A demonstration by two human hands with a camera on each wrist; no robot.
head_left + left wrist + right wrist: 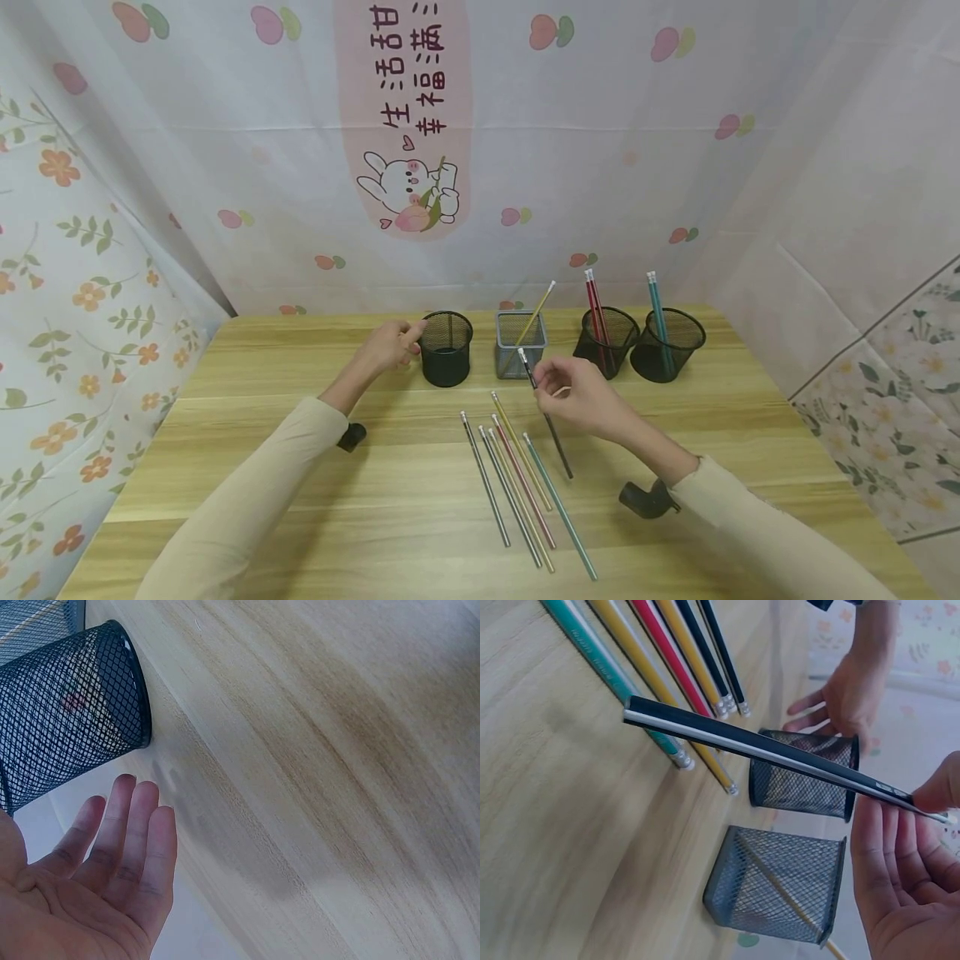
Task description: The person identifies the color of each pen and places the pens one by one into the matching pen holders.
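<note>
My right hand (583, 396) pinches a black pencil (555, 437) between thumb and fingers near its eraser end. The pencil slants over the table, its lower end pointing toward me. At the round black mesh cup (446, 367), my left hand (390, 345) has its fingers extended beside the wall, thumb side right by the rim. In the left wrist view, the palm faces up with nothing in it, and the cup (60, 712) stands beyond the fingertips. Just behind the held pencil is a square grey mesh holder (510, 363) with one yellow pencil (537, 312) leaning in it.
Several loose pencils (517, 479) in black, yellow, red and teal lie in the middle of the table. Right of the grey holder, two black mesh cups hold red pencils (596, 304) and teal pencils (657, 304). A patterned curtain (600, 167) hangs behind the table.
</note>
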